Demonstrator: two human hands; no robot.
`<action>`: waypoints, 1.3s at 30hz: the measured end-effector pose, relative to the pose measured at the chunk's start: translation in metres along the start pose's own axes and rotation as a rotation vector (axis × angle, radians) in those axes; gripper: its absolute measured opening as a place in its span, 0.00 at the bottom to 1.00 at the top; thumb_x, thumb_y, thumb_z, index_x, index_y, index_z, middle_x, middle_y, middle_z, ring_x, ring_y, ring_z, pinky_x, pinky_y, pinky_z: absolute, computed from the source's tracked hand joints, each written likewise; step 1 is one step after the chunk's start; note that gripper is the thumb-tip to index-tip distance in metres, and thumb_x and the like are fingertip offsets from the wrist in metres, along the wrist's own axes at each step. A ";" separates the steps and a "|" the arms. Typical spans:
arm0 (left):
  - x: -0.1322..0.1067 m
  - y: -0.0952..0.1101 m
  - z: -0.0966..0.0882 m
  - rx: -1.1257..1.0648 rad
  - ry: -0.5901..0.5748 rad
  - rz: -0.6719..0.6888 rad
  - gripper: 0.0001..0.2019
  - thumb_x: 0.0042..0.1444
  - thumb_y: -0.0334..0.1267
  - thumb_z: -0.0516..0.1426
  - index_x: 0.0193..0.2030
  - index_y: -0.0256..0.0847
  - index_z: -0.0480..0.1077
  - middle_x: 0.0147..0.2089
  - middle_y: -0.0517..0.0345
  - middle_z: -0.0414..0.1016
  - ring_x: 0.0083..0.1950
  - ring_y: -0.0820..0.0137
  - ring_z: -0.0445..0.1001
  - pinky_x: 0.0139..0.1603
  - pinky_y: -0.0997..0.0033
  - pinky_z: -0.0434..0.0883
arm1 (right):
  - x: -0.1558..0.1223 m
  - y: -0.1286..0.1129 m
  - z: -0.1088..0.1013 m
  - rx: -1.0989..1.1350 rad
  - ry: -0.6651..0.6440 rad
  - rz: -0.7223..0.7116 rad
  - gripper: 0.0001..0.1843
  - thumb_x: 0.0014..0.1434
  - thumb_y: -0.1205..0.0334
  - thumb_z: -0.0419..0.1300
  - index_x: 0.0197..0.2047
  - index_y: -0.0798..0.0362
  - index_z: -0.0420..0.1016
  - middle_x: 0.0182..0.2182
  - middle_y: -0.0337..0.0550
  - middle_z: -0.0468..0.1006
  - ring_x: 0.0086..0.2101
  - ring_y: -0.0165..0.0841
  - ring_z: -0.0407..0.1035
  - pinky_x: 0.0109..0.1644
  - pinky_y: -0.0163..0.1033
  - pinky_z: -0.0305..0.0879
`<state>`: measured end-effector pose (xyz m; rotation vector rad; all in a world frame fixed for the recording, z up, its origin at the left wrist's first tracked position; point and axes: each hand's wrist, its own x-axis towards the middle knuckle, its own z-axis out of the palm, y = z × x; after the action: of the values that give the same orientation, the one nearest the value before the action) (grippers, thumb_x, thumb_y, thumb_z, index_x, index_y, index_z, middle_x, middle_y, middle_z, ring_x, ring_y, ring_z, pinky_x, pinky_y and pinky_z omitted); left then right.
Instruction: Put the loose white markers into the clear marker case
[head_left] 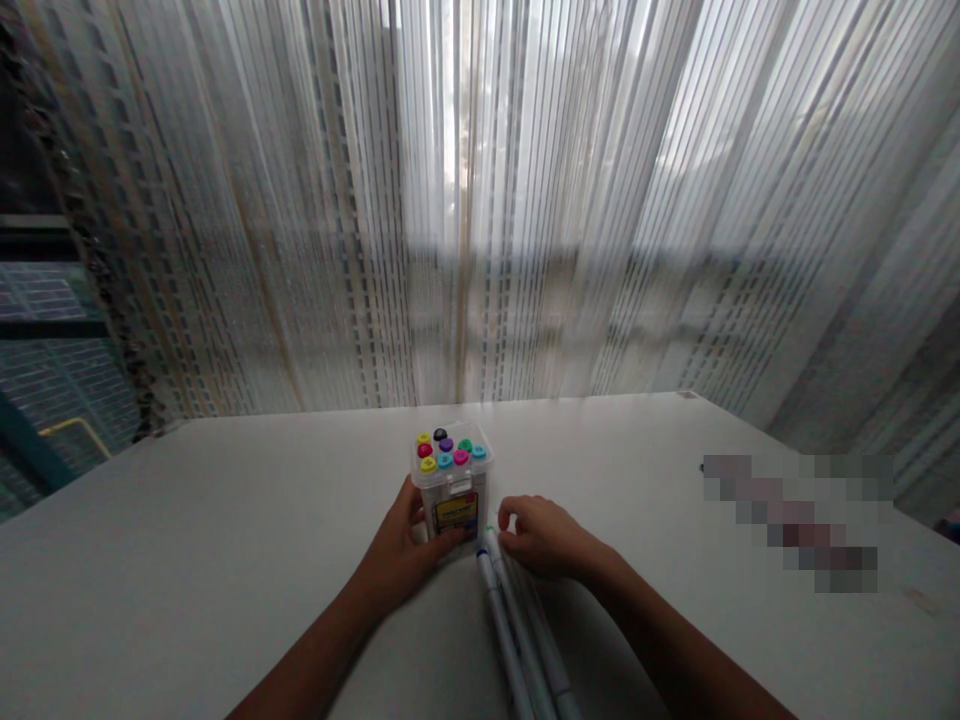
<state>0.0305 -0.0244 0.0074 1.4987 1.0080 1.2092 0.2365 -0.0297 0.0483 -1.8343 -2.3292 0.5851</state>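
A clear plastic box of markers [452, 480] stands upright on the white table [225, 560], with several coloured caps showing at its top. My left hand [401, 550] is wrapped round the box's near left side. Beside the box several grey markers [517, 630] lie on the table, pointing towards me. My right hand [544, 535] rests on their far ends with its fingers curled down and pinched at the tip of one.
A sheer striped curtain [480, 200] hangs right behind the table's far edge. A blurred patch [795, 520] lies on the table to the right. A dark shelf or frame [45, 330] stands at the left.
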 end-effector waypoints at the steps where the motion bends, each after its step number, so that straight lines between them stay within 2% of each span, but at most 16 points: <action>1: 0.000 0.000 0.000 0.001 0.001 0.003 0.30 0.42 0.43 0.70 0.51 0.42 0.66 0.52 0.49 0.78 0.55 0.53 0.76 0.59 0.49 0.69 | 0.000 0.000 0.000 -0.004 -0.001 0.000 0.10 0.59 0.64 0.59 0.43 0.54 0.79 0.37 0.46 0.79 0.38 0.36 0.68 0.38 0.36 0.55; 8: 0.001 -0.002 0.000 0.017 -0.001 0.026 0.29 0.43 0.42 0.69 0.51 0.43 0.66 0.52 0.51 0.79 0.55 0.54 0.76 0.60 0.50 0.69 | 0.000 0.001 0.001 0.002 0.008 -0.021 0.10 0.62 0.63 0.56 0.43 0.54 0.78 0.34 0.44 0.79 0.34 0.34 0.68 0.36 0.35 0.54; 15: 0.000 0.002 0.001 0.014 0.004 0.045 0.27 0.43 0.41 0.69 0.49 0.43 0.66 0.51 0.52 0.79 0.55 0.55 0.76 0.59 0.51 0.69 | 0.000 0.001 0.001 0.010 0.005 -0.005 0.12 0.61 0.58 0.60 0.45 0.53 0.78 0.33 0.44 0.79 0.34 0.35 0.69 0.36 0.35 0.55; 20: 0.000 0.007 0.002 0.014 0.018 0.037 0.26 0.41 0.42 0.69 0.47 0.43 0.66 0.49 0.51 0.80 0.53 0.54 0.77 0.58 0.50 0.70 | -0.002 0.000 0.000 0.003 0.016 -0.007 0.12 0.60 0.59 0.59 0.45 0.53 0.78 0.35 0.45 0.79 0.36 0.35 0.69 0.38 0.36 0.56; 39: 0.000 0.002 0.001 0.005 -0.004 0.035 0.27 0.44 0.42 0.69 0.50 0.43 0.66 0.51 0.51 0.79 0.53 0.54 0.77 0.58 0.50 0.71 | -0.001 0.001 0.000 0.008 0.013 -0.017 0.11 0.60 0.61 0.59 0.44 0.53 0.78 0.32 0.43 0.78 0.34 0.35 0.68 0.37 0.36 0.56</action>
<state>0.0315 -0.0251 0.0097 1.5277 0.9862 1.2290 0.2374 -0.0303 0.0480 -1.8083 -2.3287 0.5779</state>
